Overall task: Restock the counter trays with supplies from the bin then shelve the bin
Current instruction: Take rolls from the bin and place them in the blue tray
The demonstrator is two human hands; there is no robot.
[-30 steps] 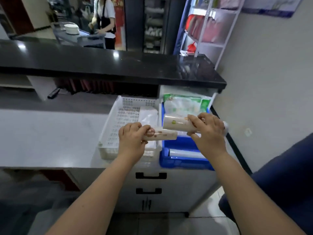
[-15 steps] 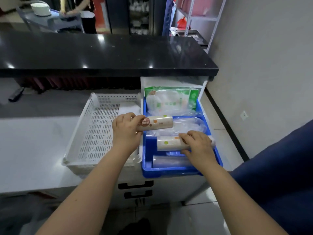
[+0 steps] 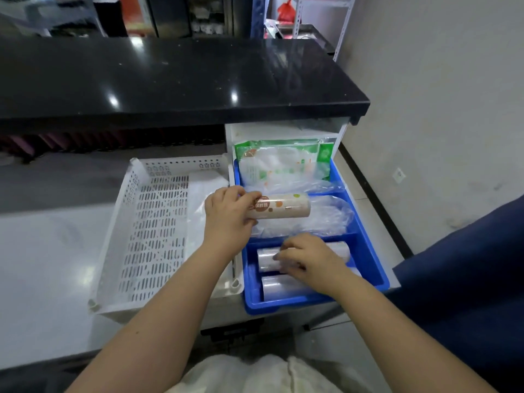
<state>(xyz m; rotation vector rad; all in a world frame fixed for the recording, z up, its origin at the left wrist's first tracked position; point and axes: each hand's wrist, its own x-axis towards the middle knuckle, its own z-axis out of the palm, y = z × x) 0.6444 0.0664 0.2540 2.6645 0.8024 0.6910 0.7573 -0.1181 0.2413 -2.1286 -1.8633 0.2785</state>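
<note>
One view only — a wide-angle camera worn on the person's head, looking forward and steeply down. It sits close above the work: both forearms reach in from the bottom edge, the left hand [image 3: 228,212] and right hand [image 3: 307,258] near mid-frame. The white surface [image 3: 42,265] fills the left, the black countertop [image 3: 175,80] crosses the upper frame — straight edges bow toward the borders.
</note>
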